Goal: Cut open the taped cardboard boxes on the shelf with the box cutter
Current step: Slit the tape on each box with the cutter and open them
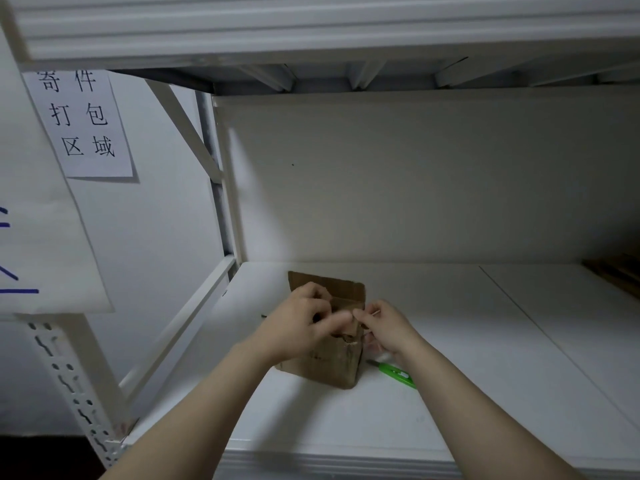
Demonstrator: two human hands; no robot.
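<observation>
Cardboard box [329, 370] at lower centre, clutched by left grip [304, 322], top edge pinched by right grip [382, 325]; green cutter [394, 372] just right, on shelf [467, 341].

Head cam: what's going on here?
A person is working at the top of a small cardboard box on the white shelf. The left hand and right hand both pinch at its top edge and seem to be pulling flaps or tape apart, though blur hides the details. One flap already stands up at the back. The green box cutter lies on the shelf right of the box, in neither hand.
</observation>
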